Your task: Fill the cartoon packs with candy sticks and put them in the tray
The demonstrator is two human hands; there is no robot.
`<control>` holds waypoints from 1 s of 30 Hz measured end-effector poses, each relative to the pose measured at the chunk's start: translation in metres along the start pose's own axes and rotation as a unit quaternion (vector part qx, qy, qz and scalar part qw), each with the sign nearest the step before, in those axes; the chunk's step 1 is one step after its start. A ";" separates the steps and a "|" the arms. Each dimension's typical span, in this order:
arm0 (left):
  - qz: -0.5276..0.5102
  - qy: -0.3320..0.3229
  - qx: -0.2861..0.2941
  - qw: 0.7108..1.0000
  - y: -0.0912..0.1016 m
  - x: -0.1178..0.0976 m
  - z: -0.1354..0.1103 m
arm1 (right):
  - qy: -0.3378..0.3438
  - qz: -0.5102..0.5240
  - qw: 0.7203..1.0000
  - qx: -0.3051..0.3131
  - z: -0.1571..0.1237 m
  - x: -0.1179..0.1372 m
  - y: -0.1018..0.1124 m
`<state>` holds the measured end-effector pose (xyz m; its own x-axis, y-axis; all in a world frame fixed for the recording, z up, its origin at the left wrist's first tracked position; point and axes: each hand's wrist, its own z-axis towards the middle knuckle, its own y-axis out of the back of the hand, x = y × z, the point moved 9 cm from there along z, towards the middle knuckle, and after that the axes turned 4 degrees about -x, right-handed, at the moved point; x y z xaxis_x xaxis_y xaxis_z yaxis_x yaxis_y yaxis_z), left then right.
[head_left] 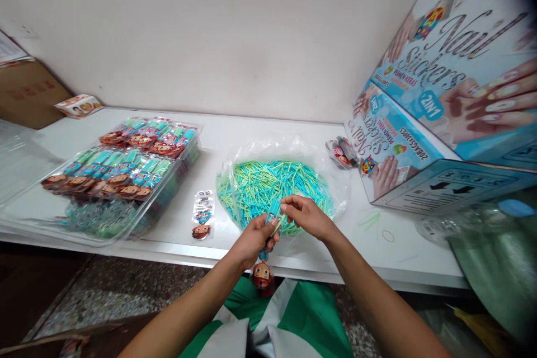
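My left hand (257, 239) is closed round a small clear packet (262, 275) printed with a cartoon character, whose head hangs below my fingers. Blue and green sticks stand at the packet's upper end. There my right hand (305, 216) pinches thin green sticks (282, 221) between thumb and fingers; whether they are inside the packet I cannot tell. Both hands are above the near edge of a clear plastic bag (338, 190) full of loose blue and green sticks (272, 184). A flat cartoon packet (203, 215) lies left of the bag.
At left, a clear plastic tray (126, 235) holds stacked filled packets (121, 170). Nail-sticker boxes (419, 151) stand at right, beside a clear bottle (444, 229). Small packets (340, 152) lie near the boxes. Loose green sticks (370, 221) and a rubber band (388, 236) lie on the white table (180, 251).
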<state>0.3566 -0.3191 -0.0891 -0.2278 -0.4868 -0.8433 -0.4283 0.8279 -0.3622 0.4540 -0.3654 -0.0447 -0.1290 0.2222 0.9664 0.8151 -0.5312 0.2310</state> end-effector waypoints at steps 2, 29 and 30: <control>-0.002 0.001 0.007 1.000 -0.001 0.001 -0.001 | 0.005 0.008 1.000 -0.001 0.001 0.001 -0.001; -0.033 0.009 0.029 0.999 -0.004 0.001 -0.009 | 0.024 -0.012 1.000 0.011 -0.005 0.009 -0.005; -0.034 0.007 0.034 0.999 -0.005 0.001 -0.009 | 0.024 -0.020 0.999 0.012 -0.005 0.009 -0.005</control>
<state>0.3506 -0.3260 -0.0845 -0.2124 -0.5458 -0.8106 -0.3837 0.8095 -0.4445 0.4463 -0.3651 -0.0364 -0.1880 0.2039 0.9608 0.8222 -0.5024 0.2675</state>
